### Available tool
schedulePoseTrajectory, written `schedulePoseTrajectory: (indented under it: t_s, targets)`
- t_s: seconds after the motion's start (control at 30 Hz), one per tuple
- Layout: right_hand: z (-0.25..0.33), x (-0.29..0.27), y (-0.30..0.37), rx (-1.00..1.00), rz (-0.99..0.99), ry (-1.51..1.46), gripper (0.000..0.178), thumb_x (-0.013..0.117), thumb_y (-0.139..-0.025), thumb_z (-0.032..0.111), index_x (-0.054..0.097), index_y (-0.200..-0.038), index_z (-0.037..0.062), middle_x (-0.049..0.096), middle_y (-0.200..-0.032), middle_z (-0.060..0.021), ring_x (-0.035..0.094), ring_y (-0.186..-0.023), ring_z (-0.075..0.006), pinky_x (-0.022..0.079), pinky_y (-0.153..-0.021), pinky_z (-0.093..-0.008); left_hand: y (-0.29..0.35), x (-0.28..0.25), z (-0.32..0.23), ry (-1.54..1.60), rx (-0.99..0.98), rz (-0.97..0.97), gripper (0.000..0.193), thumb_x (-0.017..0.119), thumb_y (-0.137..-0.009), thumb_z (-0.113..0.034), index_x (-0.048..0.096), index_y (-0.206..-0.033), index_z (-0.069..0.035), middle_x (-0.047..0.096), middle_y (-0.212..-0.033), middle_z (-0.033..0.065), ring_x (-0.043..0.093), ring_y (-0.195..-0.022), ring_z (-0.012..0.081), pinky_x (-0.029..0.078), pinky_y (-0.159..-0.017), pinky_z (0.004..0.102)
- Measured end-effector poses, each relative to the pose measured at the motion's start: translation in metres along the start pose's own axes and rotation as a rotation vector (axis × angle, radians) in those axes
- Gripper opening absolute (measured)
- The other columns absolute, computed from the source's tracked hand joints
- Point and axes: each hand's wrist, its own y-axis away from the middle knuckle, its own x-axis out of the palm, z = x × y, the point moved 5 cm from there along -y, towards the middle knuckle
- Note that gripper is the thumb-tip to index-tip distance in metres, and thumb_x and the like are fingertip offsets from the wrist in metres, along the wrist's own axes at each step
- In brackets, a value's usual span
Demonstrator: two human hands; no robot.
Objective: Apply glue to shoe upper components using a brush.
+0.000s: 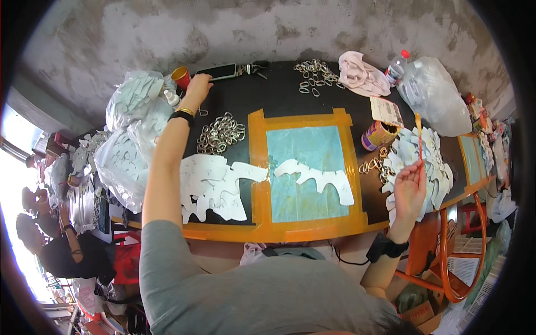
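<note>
Head view: brush (420, 148) pinched in the right hand (410, 187)

I see a can (379, 137) and rings (375, 162) crowding its left, stacked white pieces (439, 167) its right. Its long axis runs toward the wall (279, 28), yellow tip (417, 119) away from the wearer. Left hand (200, 89) is near a cup (181, 76) and phone (220, 72); I can't tell its grip.

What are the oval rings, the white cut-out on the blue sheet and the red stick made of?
Oval rings: probably shiny metal; they glint. White cut-out: smooth, matte paper or thin synthetic leather, perhaps; crisp edges fit both. Red stick: evenly coloured, plastic or painted wood; too thin to tell.
</note>
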Motion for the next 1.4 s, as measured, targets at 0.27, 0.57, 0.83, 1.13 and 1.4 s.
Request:
schedulePoseTrajectory:
  t_s: [0.27, 0.57, 0.83, 1.13, 1.4]
  targets:
    - [0.023, 0.003, 0.013, -0.057, 0.017, 0.053, 0.026, 0.045, -0.103, 0.017, 0.059, -0.123, 0.0074, 0.064, -0.109, -0.0038, 0.056, -0.092, -0.0161, 0.045, -0.083, -0.0307, -0.024, 0.018, -0.006, -0.165, -0.091, 0.083, 0.020, 0.072, -0.080, -0.026, 0.072, -0.091, -0.009, 0.069, -0.090, 0.0156, 0.066, -0.086, 0.0336, 0.052, -0.076, 0.0436]
    - [0.022, 0.009, 0.018, -0.035, 0.100, 0.026, 0.027, 0.045, -0.103, 0.016, 0.058, -0.124, 0.0065, 0.064, -0.108, -0.0044, 0.054, -0.092, -0.0158, 0.045, -0.083, -0.0296, -0.038, 0.034, -0.004, -0.471, 0.146, 0.050, 0.016, 0.071, -0.080, -0.026, 0.071, -0.083, -0.010, 0.070, -0.077, 0.0090, 0.069, -0.083, 0.0271, 0.046, -0.082, 0.0387]
    - [0.026, 0.020, 0.011, -0.256, 0.003, 0.408, 0.026, 0.046, -0.102, 0.015, 0.054, -0.123, 0.0007, 0.060, -0.113, -0.0104, 0.053, -0.099, -0.0159, 0.043, -0.089, -0.0293, 0.028, -0.043, -0.091, 0.177, 0.186, 0.379, 0.041, 0.071, -0.082, -0.029, 0.064, -0.115, -0.005, 0.065, -0.114, 0.0167, 0.063, -0.103, 0.0326, 0.048, -0.090, 0.0405]
    - [0.003, 0.028, -0.015, -0.140, -0.005, 0.414, 0.021, 0.053, -0.099, 0.014, 0.056, -0.115, 0.0006, 0.059, -0.101, -0.0066, 0.053, -0.089, -0.0136, 0.046, -0.083, -0.0282, 0.249, -0.145, -0.305, 0.941, 0.744, 0.937, 0.041, 0.067, -0.087, -0.027, 0.058, -0.119, -0.003, 0.064, -0.112, 0.0138, 0.060, -0.103, 0.0328, 0.049, -0.087, 0.0395]
    - [-0.012, 0.004, 0.032, 0.051, 0.016, 0.143, 0.019, 0.049, -0.102, 0.015, 0.055, -0.113, 0.0009, 0.058, -0.096, -0.0073, 0.052, -0.084, -0.0138, 0.047, -0.080, -0.0278, 0.217, -0.089, -0.286, 0.313, 0.489, 0.345, 0.030, 0.072, -0.076, -0.014, 0.061, -0.102, -0.005, 0.063, -0.105, 0.0099, 0.060, -0.099, 0.0282, 0.048, -0.087, 0.0376]
